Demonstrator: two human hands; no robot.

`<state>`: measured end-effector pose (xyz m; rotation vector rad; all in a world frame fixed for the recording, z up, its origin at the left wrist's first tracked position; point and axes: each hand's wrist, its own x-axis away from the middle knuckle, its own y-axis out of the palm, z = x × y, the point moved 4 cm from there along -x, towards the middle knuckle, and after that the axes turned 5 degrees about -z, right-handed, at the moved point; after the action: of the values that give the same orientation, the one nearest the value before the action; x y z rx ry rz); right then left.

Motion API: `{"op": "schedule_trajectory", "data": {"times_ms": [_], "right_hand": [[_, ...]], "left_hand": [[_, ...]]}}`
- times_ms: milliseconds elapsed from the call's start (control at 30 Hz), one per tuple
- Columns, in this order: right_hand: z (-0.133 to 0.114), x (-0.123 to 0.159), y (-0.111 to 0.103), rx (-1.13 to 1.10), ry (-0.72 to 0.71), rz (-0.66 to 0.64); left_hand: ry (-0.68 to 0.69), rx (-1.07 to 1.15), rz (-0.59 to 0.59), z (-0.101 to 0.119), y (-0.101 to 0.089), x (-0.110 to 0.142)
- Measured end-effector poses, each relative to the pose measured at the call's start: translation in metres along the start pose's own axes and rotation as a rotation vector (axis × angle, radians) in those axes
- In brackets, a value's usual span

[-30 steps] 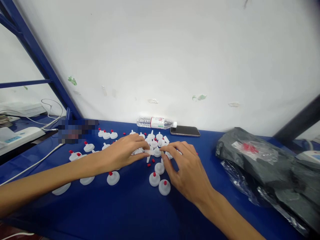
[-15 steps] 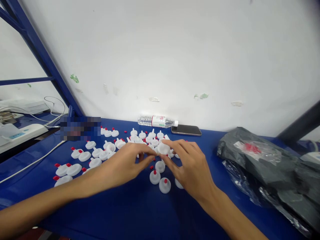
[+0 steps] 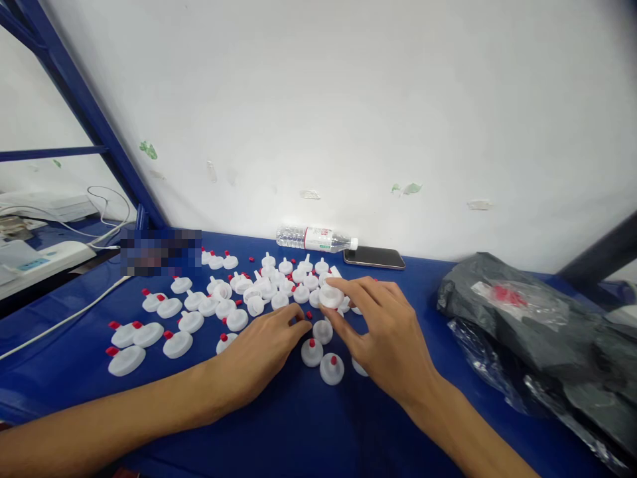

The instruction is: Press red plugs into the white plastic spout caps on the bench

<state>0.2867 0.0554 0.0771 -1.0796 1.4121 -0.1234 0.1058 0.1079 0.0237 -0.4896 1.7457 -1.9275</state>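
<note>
My right hand (image 3: 385, 332) pinches a white squeeze-bottle lid (image 3: 331, 297) between thumb and fingers, its wide round side turned up. My left hand (image 3: 266, 348) is low over the table, thumb and index fingertips slightly apart, with nothing visible between them. Just beyond those fingertips lies a small red tip cap (image 3: 309, 315). Between my hands, two lids with red tips, one of them a white lid (image 3: 332, 369), sit beside a lid (image 3: 323, 331) whose tip shows no red. Another lid is partly hidden under my right hand.
Many more lids (image 3: 178, 344), some with red tips, spread over the blue table (image 3: 298, 431) to the left and behind. A water bottle (image 3: 316, 239) and a phone (image 3: 374, 257) lie by the wall. A grey plastic bag (image 3: 517, 318) is at right, a power strip (image 3: 54, 262) at left.
My left hand has drawn back left and down from the lid, toward the tabletop. My right hand still holds the lid in nearly the same place.
</note>
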Motion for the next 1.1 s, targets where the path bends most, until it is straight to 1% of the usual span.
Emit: {"op": "schedule_trajectory", "data": {"times_ms": [233, 400, 667, 800, 900, 1000, 1100], "right_hand": [[0.004, -0.001, 0.005, 0.02, 0.017, -0.04], [0.005, 0.0, 0.002, 0.025, 0.033, -0.044], [0.001, 0.0, -0.002, 0.025, -0.008, -0.004], [0.0, 0.0, -0.001, 0.027, -0.029, -0.006], [-0.001, 0.0, 0.0, 0.007, -0.042, -0.028], [-0.003, 0.0, 0.001, -0.007, -0.058, -0.046], [-0.006, 0.0, 0.002, -0.011, -0.069, -0.048]], "left_hand": [[-0.03, 0.006, 0.029, 0.003, 0.001, 0.003], [0.005, 0.136, 0.071, 0.005, -0.001, 0.004], [0.032, 0.434, 0.221, 0.004, -0.007, -0.004], [-0.011, 0.608, 0.28, 0.004, -0.015, -0.006], [-0.054, 0.801, 0.337, 0.002, -0.024, -0.009], [-0.09, 0.993, 0.45, -0.005, -0.034, -0.011], [-0.114, 1.119, 0.575, -0.012, -0.042, -0.01]]}}
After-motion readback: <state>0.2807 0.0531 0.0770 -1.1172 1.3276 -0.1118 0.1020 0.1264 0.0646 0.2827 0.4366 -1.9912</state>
